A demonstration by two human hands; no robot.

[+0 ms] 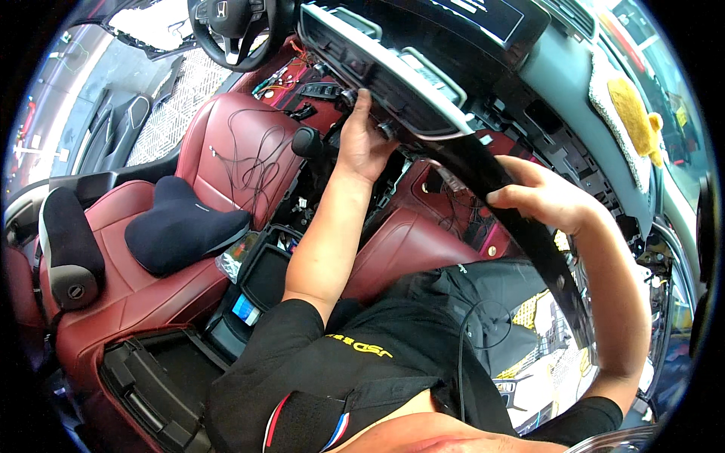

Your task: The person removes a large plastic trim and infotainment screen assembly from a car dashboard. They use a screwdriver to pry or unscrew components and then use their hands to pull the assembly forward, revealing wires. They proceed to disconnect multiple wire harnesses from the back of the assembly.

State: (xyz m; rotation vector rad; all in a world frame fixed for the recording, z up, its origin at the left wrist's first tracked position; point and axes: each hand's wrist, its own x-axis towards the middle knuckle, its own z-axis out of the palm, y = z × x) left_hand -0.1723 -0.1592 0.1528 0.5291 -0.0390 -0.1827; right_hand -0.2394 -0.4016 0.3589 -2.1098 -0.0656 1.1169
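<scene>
Panel point(464, 155) held in both hands

The panel's lower edge is grasped by the left hand point(366, 147), the thumb pressed to it and the other fingers mostly hidden. The black strip at its right end is clasped between thumb and fingers of the right hand point(555, 192). The panel is held aslant before the dashboard point(559, 90), from far left to near right. The shifter point(307, 142) is seen left of the left hand. Farther left, the red seat point(219, 121) is strewn with cables point(260, 151); far left, the wheel point(234, 26) is partly shown.
</scene>
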